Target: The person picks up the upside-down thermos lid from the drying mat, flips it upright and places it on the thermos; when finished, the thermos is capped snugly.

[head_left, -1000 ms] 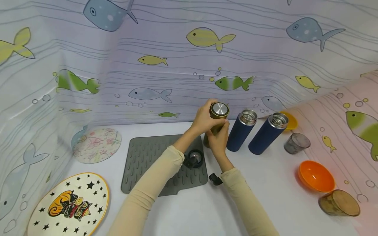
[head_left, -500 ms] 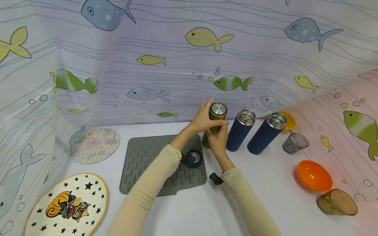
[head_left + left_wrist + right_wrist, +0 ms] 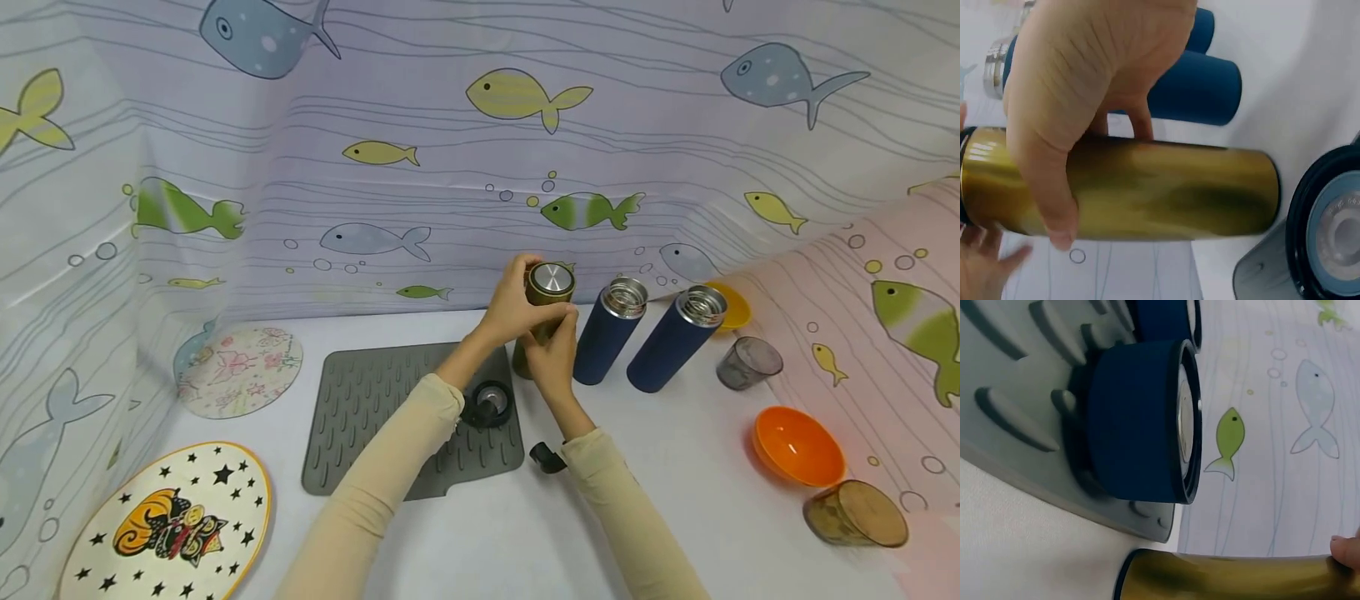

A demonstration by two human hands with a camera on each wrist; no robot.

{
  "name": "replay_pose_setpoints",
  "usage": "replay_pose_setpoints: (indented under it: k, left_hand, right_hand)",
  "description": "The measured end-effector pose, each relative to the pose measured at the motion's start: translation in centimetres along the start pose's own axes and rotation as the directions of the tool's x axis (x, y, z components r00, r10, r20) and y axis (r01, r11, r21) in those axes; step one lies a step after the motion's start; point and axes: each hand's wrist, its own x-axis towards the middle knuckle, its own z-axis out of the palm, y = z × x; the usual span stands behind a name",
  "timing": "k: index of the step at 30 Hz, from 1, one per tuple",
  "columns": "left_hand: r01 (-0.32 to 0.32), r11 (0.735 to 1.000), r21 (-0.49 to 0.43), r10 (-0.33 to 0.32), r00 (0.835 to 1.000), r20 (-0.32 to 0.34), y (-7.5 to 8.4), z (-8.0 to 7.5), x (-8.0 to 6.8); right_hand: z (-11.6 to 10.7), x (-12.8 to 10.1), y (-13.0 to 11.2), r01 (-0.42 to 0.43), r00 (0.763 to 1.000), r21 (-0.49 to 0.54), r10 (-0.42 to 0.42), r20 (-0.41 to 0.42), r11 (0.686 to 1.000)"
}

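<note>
Both hands hold the gold flask (image 3: 542,315) on the tabletop (image 3: 675,500): left hand (image 3: 517,302) around its lid, right hand (image 3: 552,358) lower. Two blue flasks (image 3: 607,333) beside it are still open.

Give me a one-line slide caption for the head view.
Both hands grip an upright gold flask at a grey mat's corner, beside two open blue flasks.

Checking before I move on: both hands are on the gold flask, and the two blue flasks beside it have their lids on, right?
Not quite. Both hands, left hand and right hand, grip the gold flask, but the two blue flasks stand open, their steel mouths bare in the head view.
</note>
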Motion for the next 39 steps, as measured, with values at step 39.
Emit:
replay_pose_setpoints:
  k: [39]
  left_hand:
    - [0.034,0.989,-0.146,-0.033,0.999,0.011,-0.3,0.4,0.1]
  right_hand:
    - [0.3,-0.4,0.6,0.025,1.000,0.001,-0.025,0.004,1.000]
